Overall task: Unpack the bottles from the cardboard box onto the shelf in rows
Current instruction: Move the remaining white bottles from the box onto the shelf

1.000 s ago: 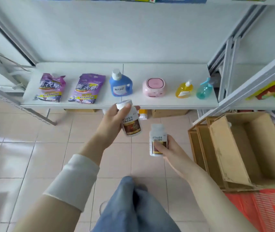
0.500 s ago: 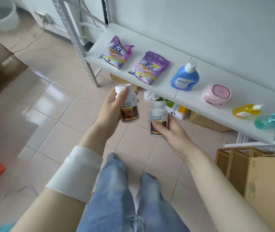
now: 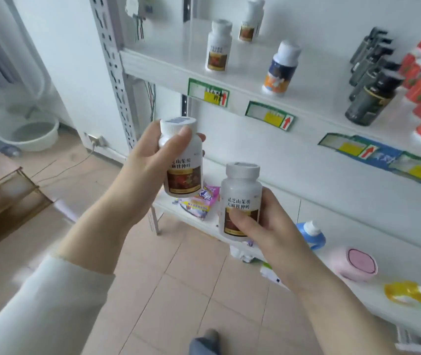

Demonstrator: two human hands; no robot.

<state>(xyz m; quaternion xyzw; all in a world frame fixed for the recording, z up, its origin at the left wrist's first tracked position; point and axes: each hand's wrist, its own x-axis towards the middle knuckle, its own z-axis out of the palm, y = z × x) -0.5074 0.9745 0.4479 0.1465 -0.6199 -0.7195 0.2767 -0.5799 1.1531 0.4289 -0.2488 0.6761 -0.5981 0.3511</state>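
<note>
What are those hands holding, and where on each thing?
Two white bottles. The left hand grips the higher bottle just under its cap; the right hand grips the lower bottle around its base, thumb on the label.

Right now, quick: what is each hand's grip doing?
Left hand: closed, holding the higher white bottle.
Right hand: closed, holding the lower white bottle.

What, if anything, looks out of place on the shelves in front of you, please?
Only the price tags along the upper shelf edge: they sit at uneven heights, and the rightmost overlap a blue strip. Nothing looks spilled or damaged.
</note>
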